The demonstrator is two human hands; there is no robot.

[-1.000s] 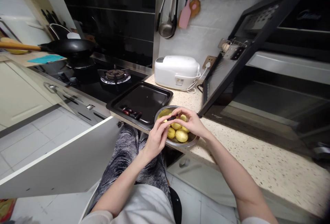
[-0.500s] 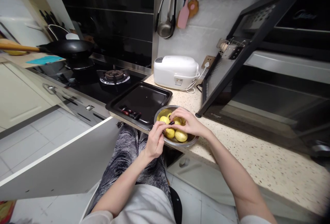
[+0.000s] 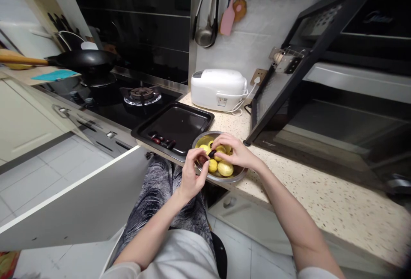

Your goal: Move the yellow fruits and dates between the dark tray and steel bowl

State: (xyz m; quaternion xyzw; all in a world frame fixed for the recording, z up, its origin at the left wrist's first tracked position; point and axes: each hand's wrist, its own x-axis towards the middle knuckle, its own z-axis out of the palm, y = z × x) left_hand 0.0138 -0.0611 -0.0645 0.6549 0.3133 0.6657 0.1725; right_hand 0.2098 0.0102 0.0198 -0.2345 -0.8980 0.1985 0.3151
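My left hand [image 3: 192, 172] and right hand [image 3: 233, 152] pinch a small dark fruit [image 3: 212, 153] over steel bowl [image 3: 239, 175] of yellow fruits [image 3: 225, 168].

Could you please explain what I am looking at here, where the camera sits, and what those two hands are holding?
There is no machine: a person wears one camera on the head, looking forward and down at their own bare hands. The left hand and the right hand meet over a metal bowl of small yellow fruits, which stands on a speckled counter. Between their fingertips they pinch a small dark piece; what it is cannot be told. Left of the bowl lies a black baking tray with a few dark pieces. Behind stand a white cooker and a gas stove; to the right an oven door hangs open.
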